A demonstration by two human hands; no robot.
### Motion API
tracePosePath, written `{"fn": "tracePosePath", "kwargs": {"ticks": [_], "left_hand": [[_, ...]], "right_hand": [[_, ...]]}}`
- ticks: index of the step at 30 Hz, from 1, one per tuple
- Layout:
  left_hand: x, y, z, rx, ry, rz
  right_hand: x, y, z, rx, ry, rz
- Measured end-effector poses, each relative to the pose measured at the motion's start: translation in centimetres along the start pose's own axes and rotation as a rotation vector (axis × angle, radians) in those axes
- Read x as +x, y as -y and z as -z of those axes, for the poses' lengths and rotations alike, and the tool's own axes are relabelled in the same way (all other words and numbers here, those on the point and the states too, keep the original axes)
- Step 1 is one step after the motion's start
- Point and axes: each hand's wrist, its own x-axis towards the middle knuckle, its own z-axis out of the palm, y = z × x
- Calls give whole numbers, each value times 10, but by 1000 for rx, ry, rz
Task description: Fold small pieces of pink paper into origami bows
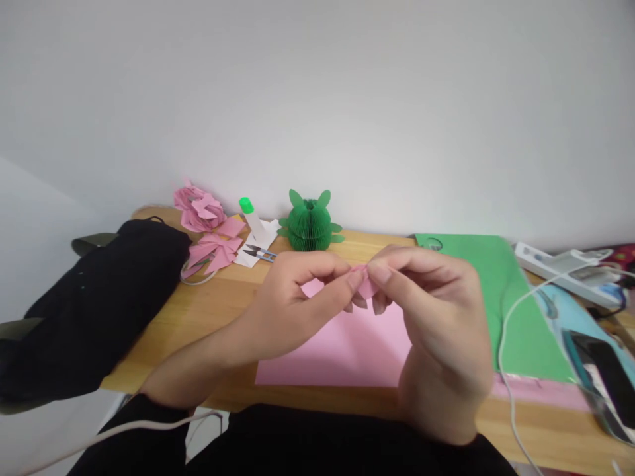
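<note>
Both hands meet over the middle of the desk, pinching a small piece of pink paper (366, 288) between thumbs and fingertips. My left hand (302, 307) grips its left side, my right hand (436, 311) its right side, and the fingers hide much of it. Below them a pink sheet (332, 360) lies flat on the wooden desk (213, 311). Behind the hands, near the wall, stands a green paper honeycomb figure (310, 225) with leaf-like ears and limbs.
At the back left are crumpled pink paper scraps (201, 208), a glue stick (252, 217) with a green cap, and thread snips (258, 252). A black bag (104, 297) lies left. Rightward are green sheets (476, 284), a white cable (503, 344), a power strip (570, 274) and a phone (612, 370).
</note>
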Motion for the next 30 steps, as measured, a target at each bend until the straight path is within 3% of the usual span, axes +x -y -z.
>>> {"fn": "tracePosePath", "kwargs": {"ticks": [12, 20, 24, 30], "left_hand": [[-2, 0, -1, -96, 10, 132], [-4, 0, 0, 17, -31, -26], [-5, 3, -5, -29, -115, -19], [-4, 4, -17, -55, -205, -123]], "right_hand": [[-3, 1, 3, -4, 12, -39], [-3, -1, 2, -113, -56, 65], [-6, -3, 1, -151, -64, 122], [-7, -2, 0, -167, -104, 172]]}}
